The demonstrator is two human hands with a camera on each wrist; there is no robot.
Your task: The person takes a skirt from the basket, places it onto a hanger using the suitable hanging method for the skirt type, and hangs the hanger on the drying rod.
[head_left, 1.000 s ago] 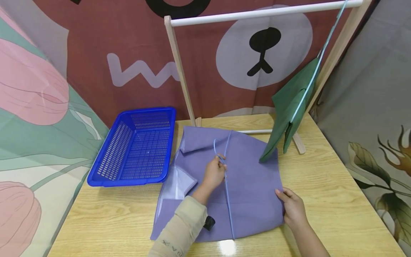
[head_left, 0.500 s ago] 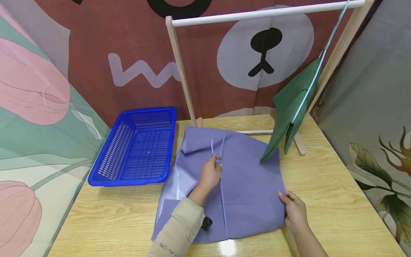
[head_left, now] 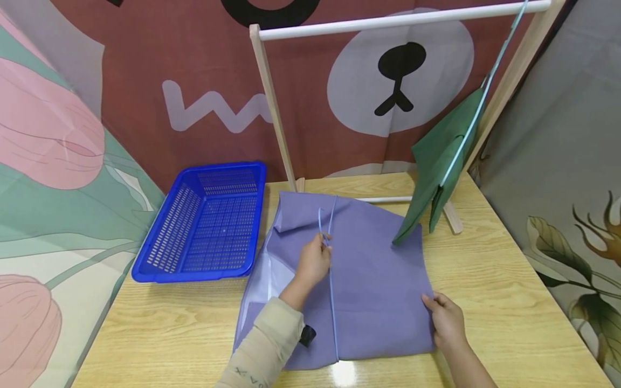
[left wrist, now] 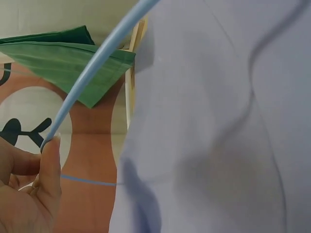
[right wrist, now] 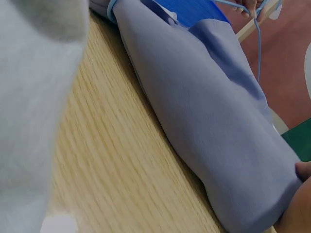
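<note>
A purple cloth [head_left: 378,280] with a pale underside lies spread at the front of the table. Across its middle runs a light blue hanger [head_left: 332,307], its hook [head_left: 319,215] pointing away from me. My left hand [head_left: 312,261] pinches the hanger near the base of the hook; in the left wrist view its thumb and fingers meet on the blue wire [left wrist: 82,80]. With thumb above, my right hand [head_left: 446,318] grips the cloth's right edge. In the right wrist view the cloth [right wrist: 194,102] bulges up in a rounded fold, and the hanger crosses its far end.
An openwork blue basket [head_left: 218,231] stands at the left. Behind the cloth rises a wooden rack with a white rail [head_left: 388,21]. A folded green cloth [head_left: 443,161] hangs on a light blue hanger at the rack's right end, its lower corner overlapping the purple cloth.
My left hand and the hanger have shifted left across the purple cloth. My right hand has moved slightly right and down, still gripping the edge.
</note>
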